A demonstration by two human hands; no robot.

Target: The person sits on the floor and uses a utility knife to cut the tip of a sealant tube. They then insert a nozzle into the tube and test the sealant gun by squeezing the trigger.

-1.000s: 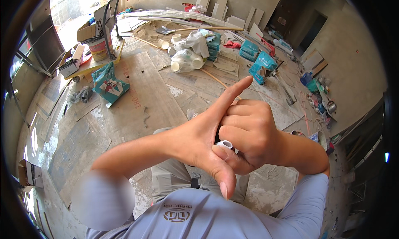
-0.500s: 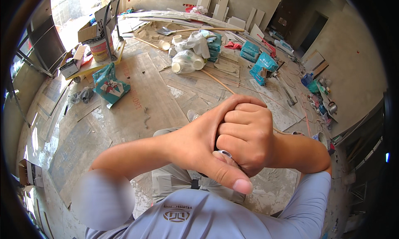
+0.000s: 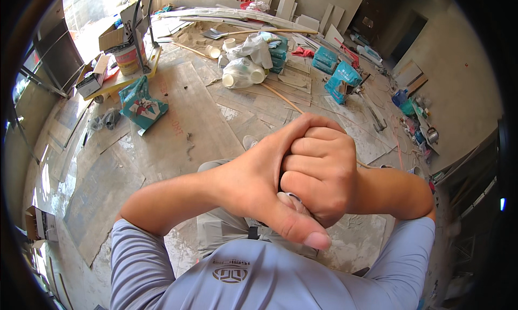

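Floor (image 3: pixel 361 240) spreads wide around the person's lap, and both hands are raised above it, in front of the torso. A large board (image 3: pixel 178 107) lies ahead and to the left, its long right edge slanting down toward the knees; a teal bag (image 3: pixel 141 106) sits over its left margin. Farther out, a yellow trolley (image 3: pixel 155 64), a plastic bag with cups (image 3: pixel 243 72) and an upright teal bag (image 3: pixel 343 82) stand well apart from the hands. A wooden pole (image 3: pixel 283 98) angles from the cups toward them and passes behind the left hand. Bare wall (image 3: pixel 458 83) bounds the room on the right, with clutter along its foot.

A small tube (image 3: pixel 291 195) is at the thumb side of the right hand (image 3: pixel 321 172), between its thumb tip and the curled index finger; just a sliver of pale rim and dark mouth shows. That mouth faces upward, toward the head camera. The rest is covered by the hands, so the direction of its long axis cannot be told.

The right fingers are clenched in a fist about the tube. The left hand (image 3: pixel 256 172) grasps that fist: its index finger curves over the far knuckles, and its thumb lies across the near side, below the rim, pointing right.
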